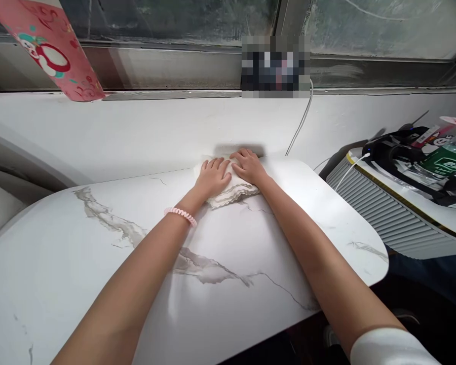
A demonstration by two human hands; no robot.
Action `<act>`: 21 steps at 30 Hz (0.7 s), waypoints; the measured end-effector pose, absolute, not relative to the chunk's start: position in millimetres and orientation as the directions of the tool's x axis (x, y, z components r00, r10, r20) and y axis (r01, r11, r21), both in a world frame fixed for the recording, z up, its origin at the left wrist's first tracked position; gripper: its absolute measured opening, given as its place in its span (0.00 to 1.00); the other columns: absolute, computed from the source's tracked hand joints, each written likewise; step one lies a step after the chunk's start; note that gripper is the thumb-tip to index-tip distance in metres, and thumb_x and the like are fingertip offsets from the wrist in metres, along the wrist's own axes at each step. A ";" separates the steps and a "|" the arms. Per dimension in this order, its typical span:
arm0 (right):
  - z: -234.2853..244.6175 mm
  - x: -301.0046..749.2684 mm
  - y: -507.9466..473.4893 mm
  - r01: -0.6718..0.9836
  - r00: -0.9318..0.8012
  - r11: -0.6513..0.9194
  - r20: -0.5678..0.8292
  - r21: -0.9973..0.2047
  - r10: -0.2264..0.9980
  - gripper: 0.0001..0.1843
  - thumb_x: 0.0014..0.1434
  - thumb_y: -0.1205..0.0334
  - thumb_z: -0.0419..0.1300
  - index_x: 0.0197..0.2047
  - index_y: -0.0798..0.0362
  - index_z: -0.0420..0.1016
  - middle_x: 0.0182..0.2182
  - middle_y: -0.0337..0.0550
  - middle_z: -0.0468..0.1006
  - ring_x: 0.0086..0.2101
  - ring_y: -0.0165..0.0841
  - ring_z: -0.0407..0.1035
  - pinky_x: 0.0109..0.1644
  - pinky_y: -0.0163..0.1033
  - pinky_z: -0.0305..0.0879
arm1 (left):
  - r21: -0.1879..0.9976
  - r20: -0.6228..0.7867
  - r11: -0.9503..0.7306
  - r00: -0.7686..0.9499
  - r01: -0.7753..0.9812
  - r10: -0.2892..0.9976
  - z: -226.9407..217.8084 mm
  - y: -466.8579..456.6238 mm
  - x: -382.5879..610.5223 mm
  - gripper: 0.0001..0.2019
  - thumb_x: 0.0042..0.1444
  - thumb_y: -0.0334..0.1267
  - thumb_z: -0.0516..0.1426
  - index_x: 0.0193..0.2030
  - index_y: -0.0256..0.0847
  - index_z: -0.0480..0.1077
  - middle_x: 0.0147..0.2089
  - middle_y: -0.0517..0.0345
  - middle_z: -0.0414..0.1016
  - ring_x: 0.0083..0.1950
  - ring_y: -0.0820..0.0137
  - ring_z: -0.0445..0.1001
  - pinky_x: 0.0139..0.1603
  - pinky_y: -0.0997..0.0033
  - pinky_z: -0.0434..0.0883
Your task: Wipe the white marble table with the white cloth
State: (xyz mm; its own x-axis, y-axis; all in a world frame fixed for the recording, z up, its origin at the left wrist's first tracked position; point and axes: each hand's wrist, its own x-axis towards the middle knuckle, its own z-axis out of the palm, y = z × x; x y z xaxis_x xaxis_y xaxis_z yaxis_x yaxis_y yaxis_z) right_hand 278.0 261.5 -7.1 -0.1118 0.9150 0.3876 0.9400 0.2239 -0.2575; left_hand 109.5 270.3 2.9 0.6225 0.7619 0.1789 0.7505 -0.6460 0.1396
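Note:
A folded white cloth (231,195) with wavy edges lies on the white marble-patterned table (228,314), close to its far edge by the wall. My left hand (212,177) rests flat on the cloth's left part, fingers stretched out; a pink coiled band circles that wrist. On the cloth's right part lies my right hand (248,165), palm down with its fingers spread. Both hands press from above, and neither is wrapped around the cloth. Part of the cloth is hidden beneath them.
At the right stands a ribbed white cabinet (387,218) with a green-labelled bottle (446,159), black devices and a cup on top. A white cable (300,121) hangs down the wall. A pink patterned object (57,56) hangs at upper left, before the window.

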 end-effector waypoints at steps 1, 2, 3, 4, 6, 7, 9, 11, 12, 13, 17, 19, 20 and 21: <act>-7.1 278.5 263.2 0.939 -0.101 0.216 0.386 -0.267 0.917 0.19 0.64 0.61 0.49 0.55 0.53 0.72 0.51 0.52 0.71 0.53 0.45 0.61 0.61 0.50 0.55 | 0.139 0.183 -0.647 0.623 0.750 0.761 2.7 272.1 110.7 0.26 0.66 0.41 0.41 0.68 0.37 0.56 0.71 0.47 0.56 0.72 0.60 0.51 0.72 0.52 0.44; -7.2 278.9 264.5 0.938 -0.092 0.209 0.382 -0.277 0.920 0.19 0.64 0.61 0.49 0.55 0.53 0.72 0.51 0.52 0.71 0.53 0.45 0.61 0.61 0.50 0.55 | 0.139 0.187 -0.647 0.621 0.750 0.761 2.5 273.6 112.0 0.26 0.65 0.41 0.41 0.68 0.37 0.56 0.71 0.47 0.56 0.72 0.60 0.52 0.72 0.52 0.45; -7.3 279.1 265.4 0.937 -0.086 0.203 0.375 -0.285 0.923 0.19 0.64 0.61 0.49 0.55 0.52 0.72 0.51 0.51 0.71 0.53 0.45 0.62 0.60 0.50 0.55 | 0.137 0.190 -0.645 0.619 0.752 0.762 2.4 274.5 113.3 0.26 0.65 0.41 0.41 0.68 0.37 0.57 0.71 0.47 0.57 0.72 0.60 0.52 0.72 0.52 0.45; -7.3 279.1 265.5 0.936 -0.083 0.198 0.365 -0.291 0.927 0.20 0.64 0.61 0.48 0.55 0.52 0.71 0.51 0.51 0.71 0.54 0.45 0.62 0.60 0.50 0.56 | 0.135 0.194 -0.639 0.613 0.757 0.766 2.3 274.6 114.5 0.26 0.65 0.40 0.41 0.68 0.37 0.57 0.71 0.47 0.57 0.72 0.60 0.52 0.72 0.52 0.45; -7.5 278.7 262.5 0.938 -0.081 0.189 0.346 -0.291 0.935 0.21 0.64 0.61 0.48 0.57 0.53 0.70 0.53 0.51 0.71 0.55 0.45 0.61 0.62 0.50 0.55 | 0.125 0.193 -0.627 0.601 0.769 0.776 2.2 272.1 116.2 0.26 0.66 0.40 0.40 0.69 0.36 0.56 0.71 0.46 0.56 0.72 0.59 0.51 0.72 0.51 0.45; -7.6 278.4 258.7 0.939 -0.082 0.187 0.339 -0.288 0.937 0.22 0.64 0.61 0.47 0.59 0.54 0.69 0.55 0.51 0.70 0.56 0.45 0.60 0.62 0.50 0.54 | 0.117 0.186 -0.623 0.599 0.773 0.778 2.4 269.0 116.3 0.27 0.66 0.40 0.40 0.69 0.35 0.55 0.72 0.45 0.55 0.73 0.59 0.50 0.72 0.51 0.44; -8.0 278.0 245.8 0.941 -0.093 0.191 0.330 -0.280 0.939 0.23 0.65 0.61 0.47 0.60 0.55 0.67 0.57 0.51 0.69 0.58 0.45 0.58 0.64 0.50 0.51 | 0.091 0.158 -0.629 0.613 0.772 0.774 2.9 257.8 115.3 0.27 0.67 0.40 0.40 0.70 0.33 0.53 0.73 0.43 0.52 0.73 0.57 0.48 0.72 0.51 0.42; -8.5 278.5 225.4 0.938 -0.118 0.213 0.326 -0.273 0.938 0.23 0.65 0.61 0.46 0.61 0.56 0.67 0.59 0.51 0.69 0.59 0.45 0.57 0.65 0.50 0.50 | 0.061 0.127 -0.650 0.640 0.757 0.758 3.6 238.8 112.8 0.28 0.67 0.40 0.41 0.70 0.31 0.52 0.74 0.42 0.50 0.74 0.56 0.47 0.72 0.51 0.42; -8.9 279.2 212.6 0.936 -0.134 0.228 0.328 -0.268 0.935 0.23 0.66 0.60 0.46 0.61 0.56 0.67 0.59 0.51 0.69 0.59 0.45 0.57 0.65 0.51 0.51 | 0.049 0.117 -0.660 0.652 0.749 0.749 3.9 226.3 111.5 0.28 0.67 0.41 0.41 0.71 0.31 0.52 0.74 0.42 0.49 0.74 0.55 0.47 0.72 0.50 0.42; -9.3 280.1 198.3 0.933 -0.153 0.247 0.333 -0.261 0.930 0.23 0.66 0.60 0.46 0.60 0.55 0.67 0.59 0.51 0.69 0.59 0.45 0.57 0.64 0.51 0.52 | 0.041 0.112 -0.667 0.660 0.744 0.743 4.3 211.9 110.3 0.28 0.67 0.41 0.41 0.71 0.31 0.52 0.74 0.41 0.49 0.74 0.54 0.47 0.72 0.50 0.42; -9.7 286.2 131.1 0.908 -0.255 0.350 0.360 -0.229 0.897 0.23 0.67 0.58 0.45 0.61 0.54 0.66 0.58 0.52 0.69 0.58 0.44 0.58 0.63 0.51 0.55 | 0.057 0.084 -0.661 0.656 0.748 0.750 8.3 143.0 109.5 0.29 0.67 0.43 0.41 0.71 0.30 0.51 0.73 0.37 0.49 0.74 0.51 0.47 0.72 0.45 0.43; -8.1 291.3 94.9 0.897 -0.280 0.380 0.372 -0.227 0.885 0.23 0.67 0.56 0.45 0.61 0.53 0.66 0.58 0.52 0.69 0.58 0.44 0.59 0.63 0.52 0.56 | 0.083 0.034 -0.675 0.675 0.733 0.737 12.9 107.9 112.5 0.30 0.67 0.44 0.41 0.72 0.29 0.49 0.73 0.35 0.48 0.74 0.49 0.47 0.71 0.44 0.43; -6.7 294.6 77.1 0.893 -0.285 0.387 0.380 -0.228 0.880 0.22 0.67 0.56 0.46 0.61 0.53 0.66 0.58 0.52 0.69 0.58 0.45 0.59 0.62 0.53 0.56 | 0.096 0.004 -0.687 0.690 0.721 0.724 15.5 91.5 115.0 0.31 0.67 0.45 0.41 0.72 0.28 0.48 0.74 0.34 0.47 0.74 0.48 0.46 0.71 0.43 0.43; -4.9 298.5 59.7 0.890 -0.286 0.392 0.386 -0.231 0.877 0.22 0.68 0.56 0.45 0.61 0.52 0.65 0.58 0.52 0.69 0.58 0.45 0.59 0.63 0.54 0.56 | 0.110 -0.027 -0.701 0.707 0.705 0.707 18.1 76.2 118.3 0.31 0.67 0.46 0.41 0.72 0.28 0.48 0.74 0.34 0.46 0.74 0.47 0.45 0.71 0.42 0.44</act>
State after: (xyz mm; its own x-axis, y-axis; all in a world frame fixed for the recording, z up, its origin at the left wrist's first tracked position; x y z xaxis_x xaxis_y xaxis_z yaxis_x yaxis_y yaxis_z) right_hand 298.5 59.7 -4.9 -0.2860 0.8770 0.3861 0.8904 0.3921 -0.2310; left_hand 118.3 76.2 18.1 0.7071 0.7066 -0.0266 0.7046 -0.7010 0.1098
